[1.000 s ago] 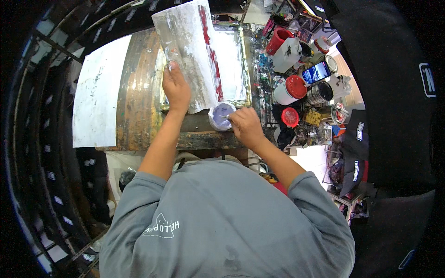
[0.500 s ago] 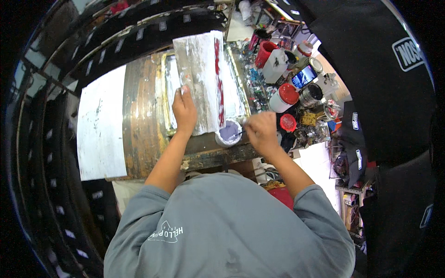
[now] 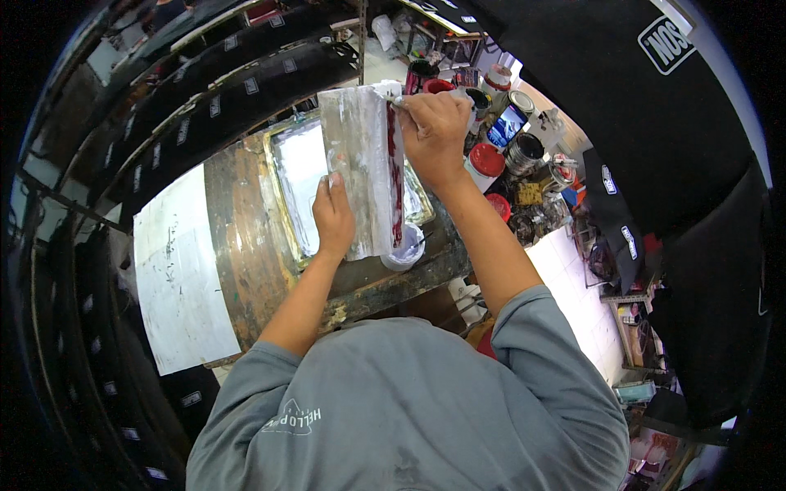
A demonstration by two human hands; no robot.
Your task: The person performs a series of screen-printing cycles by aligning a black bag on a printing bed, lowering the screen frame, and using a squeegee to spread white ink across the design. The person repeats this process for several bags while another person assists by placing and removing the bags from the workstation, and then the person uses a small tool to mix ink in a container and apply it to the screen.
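My left hand [image 3: 334, 219] grips a wide wooden squeegee [image 3: 354, 172] by its left side, thumb on the paint-smeared face. A white-coated strip and a dark red blade [image 3: 395, 180] run along its right side. My right hand [image 3: 435, 135] is closed at the far right corner of the squeegee, fingertips against the blade's end; whatever they pinch is hidden. Below the squeegee's near end stands a white cup [image 3: 402, 252] of pale lavender ink, with a thin dark stick [image 3: 424, 238] at its rim. Under the squeegee lies a framed printing screen [image 3: 295, 176], partly covered.
The stained wooden board [image 3: 246, 213] carries white sheets [image 3: 176, 270] on its left. At right are a red-lidded tub [image 3: 486, 160], a lit phone [image 3: 508, 124], an open can [image 3: 525, 152] and several other jars. Black fabric [image 3: 622, 106] hangs at far right; dark racks [image 3: 98, 311] stand left.
My right hand has moved from beside the ink cup up to the squeegee's far right corner. My left hand still holds the squeegee. The whole view has shifted slightly.
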